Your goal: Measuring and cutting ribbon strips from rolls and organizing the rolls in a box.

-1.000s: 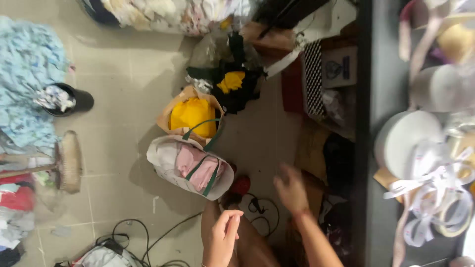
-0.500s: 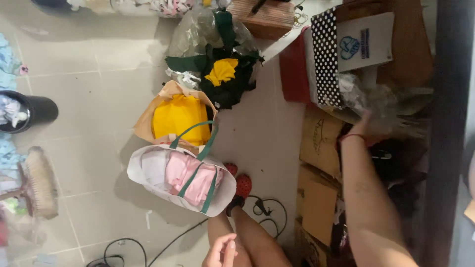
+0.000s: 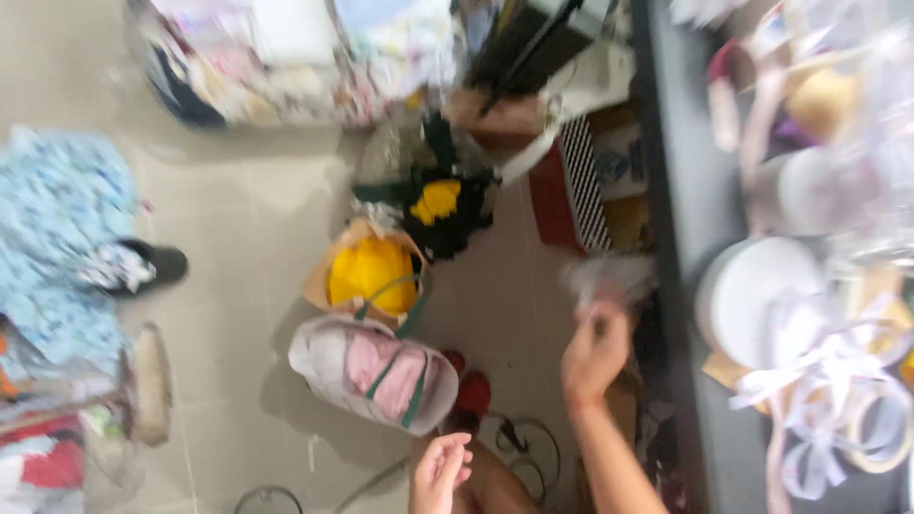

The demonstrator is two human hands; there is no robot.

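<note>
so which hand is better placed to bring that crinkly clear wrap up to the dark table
Right. The right hand already grips the clear wrap beside the dark table; the left hand is low, empty, farther away.

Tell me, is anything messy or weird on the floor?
Yes. The white bag with green straps lies tipped on its side, pink cloth showing at its mouth. Black cables trail loose beside it. The right hand holds something crinkly and clear, too blurred to identify.
</note>
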